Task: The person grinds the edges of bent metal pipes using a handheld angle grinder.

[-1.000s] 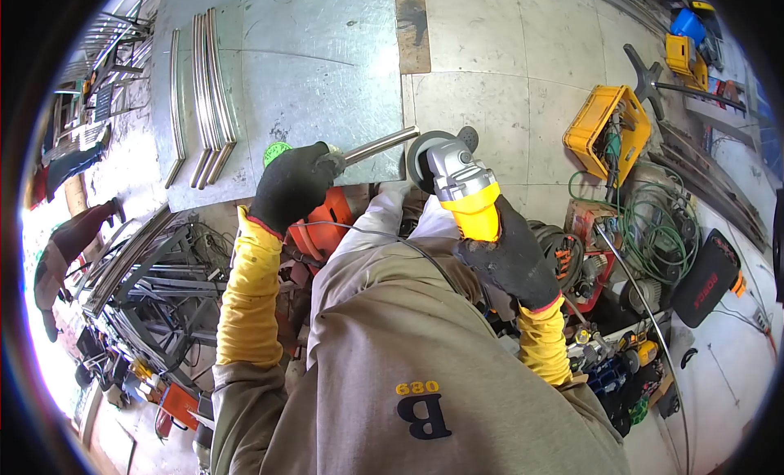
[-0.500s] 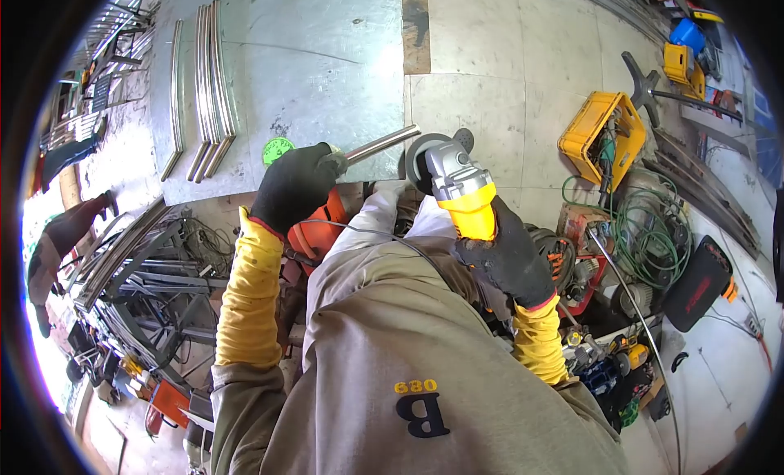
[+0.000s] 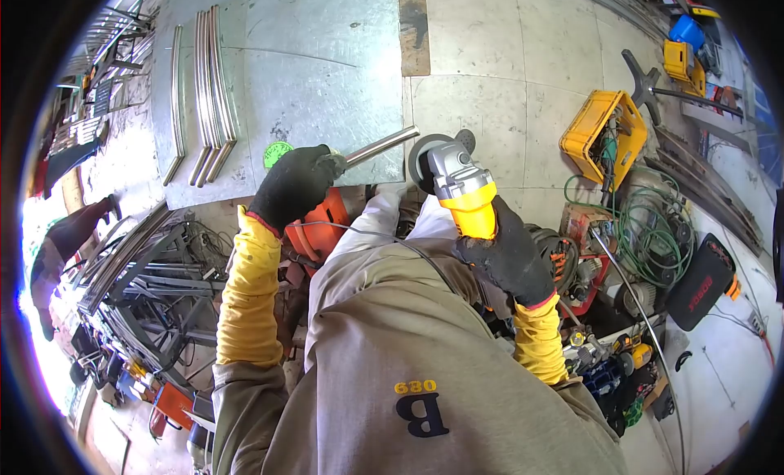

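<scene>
My left hand, in a black glove with a yellow sleeve, is closed around a short metal tube. The tube slants up to the right, its bare end close to the grinder's disc. A yellow and grey angle grinder sits in my right hand, also black-gloved, with the fingers wrapped round its body. A dark side handle sticks out by the grinder head. Beyond my left hand lies a metal sheet tabletop bearing a round green sticker and several bent metal tubes.
A yellow crate with tools stands at the right, near a coiled green hose. At the left are stacked metal frames and a person's dark sleeve. A cable crosses in front of my body.
The view has shifted slightly, so the tabletop and its tubes sit a little lower. Both hands keep their holds, with the tube and grinder in almost the same place.
</scene>
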Motion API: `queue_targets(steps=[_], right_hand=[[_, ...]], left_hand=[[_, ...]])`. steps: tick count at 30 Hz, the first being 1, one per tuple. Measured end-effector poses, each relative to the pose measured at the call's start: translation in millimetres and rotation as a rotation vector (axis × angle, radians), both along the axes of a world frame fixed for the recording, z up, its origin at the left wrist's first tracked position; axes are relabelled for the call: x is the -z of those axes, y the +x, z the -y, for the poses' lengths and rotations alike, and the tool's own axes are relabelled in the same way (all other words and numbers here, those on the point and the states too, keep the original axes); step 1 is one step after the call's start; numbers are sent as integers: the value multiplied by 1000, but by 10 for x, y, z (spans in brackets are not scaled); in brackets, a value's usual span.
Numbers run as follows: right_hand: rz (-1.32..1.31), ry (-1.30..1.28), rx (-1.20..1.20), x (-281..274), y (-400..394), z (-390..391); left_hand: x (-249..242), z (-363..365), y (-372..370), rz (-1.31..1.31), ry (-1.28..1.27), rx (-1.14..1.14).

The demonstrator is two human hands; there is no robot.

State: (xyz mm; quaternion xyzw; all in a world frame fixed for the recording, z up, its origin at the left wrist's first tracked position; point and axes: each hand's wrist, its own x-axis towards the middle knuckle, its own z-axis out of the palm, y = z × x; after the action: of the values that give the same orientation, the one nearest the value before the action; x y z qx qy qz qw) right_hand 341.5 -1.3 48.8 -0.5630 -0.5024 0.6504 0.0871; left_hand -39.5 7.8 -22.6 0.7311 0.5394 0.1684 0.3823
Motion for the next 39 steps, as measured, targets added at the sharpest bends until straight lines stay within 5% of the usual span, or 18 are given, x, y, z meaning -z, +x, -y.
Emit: queue_targets(steps=[18,21,23,29,39], right_hand=[[-6,126,-49,-64,-18,-32],[-23,-13,5,-89,-64,-73],[-23,61,-4,-57,-70,-75],[-28,108,-29,-38,-13,24],[34,63,-31,-53,-34,-70]], left_hand=[[5,52,26,-78,30,23],[-14,63,51,-83,104,70],[-67,70,78,-235,87,111],[-53,50,72,-54,-23,-7],[-45,86,100,-164,61,42]])
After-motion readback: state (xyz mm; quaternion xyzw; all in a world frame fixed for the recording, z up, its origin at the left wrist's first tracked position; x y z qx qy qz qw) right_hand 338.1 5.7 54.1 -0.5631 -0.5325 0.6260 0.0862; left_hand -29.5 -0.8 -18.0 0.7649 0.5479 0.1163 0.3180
